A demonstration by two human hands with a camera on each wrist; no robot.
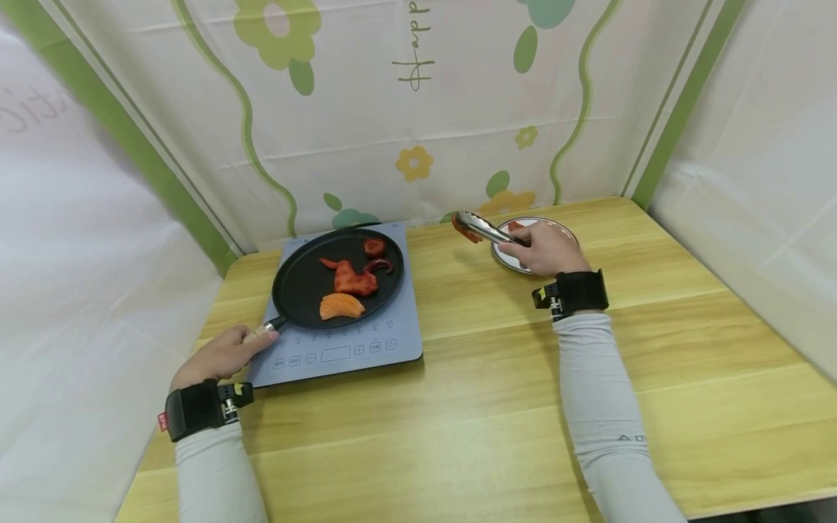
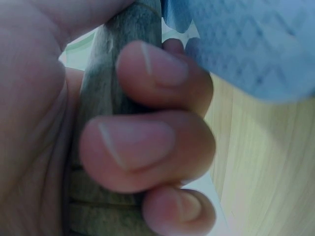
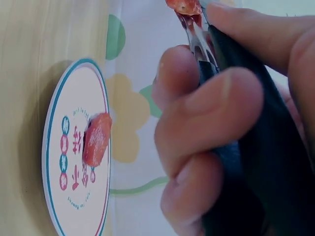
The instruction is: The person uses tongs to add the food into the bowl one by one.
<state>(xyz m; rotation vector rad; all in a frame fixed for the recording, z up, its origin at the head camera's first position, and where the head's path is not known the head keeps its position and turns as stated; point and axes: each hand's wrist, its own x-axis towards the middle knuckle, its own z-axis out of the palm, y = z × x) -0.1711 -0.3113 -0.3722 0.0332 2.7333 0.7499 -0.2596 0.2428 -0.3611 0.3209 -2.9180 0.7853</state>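
In the head view my left hand [image 1: 225, 356] grips the wooden handle [image 2: 142, 29] of a round black frying pan [image 1: 297, 290]. In the pan lie a red chicken wing [image 1: 353, 280], an orange salmon slice [image 1: 341, 306], a round reddish piece [image 1: 374, 248] and a dark red curved piece [image 1: 379, 266]. My right hand [image 1: 548, 248] holds metal tongs [image 1: 487, 228] with dark grips, over the near-left side of a white plate [image 1: 567, 231]. Between the tongs' tips is a reddish food piece [image 1: 466, 231]. Another reddish piece [image 3: 97, 139] rests on the plate.
The pan sits on a grey induction cooktop [image 1: 405, 319] with its control panel toward me, on the left of the wooden table [image 1: 471, 407]. A floral curtain [image 1: 458, 109] hangs along the table's back edge, with white cloth on both sides.
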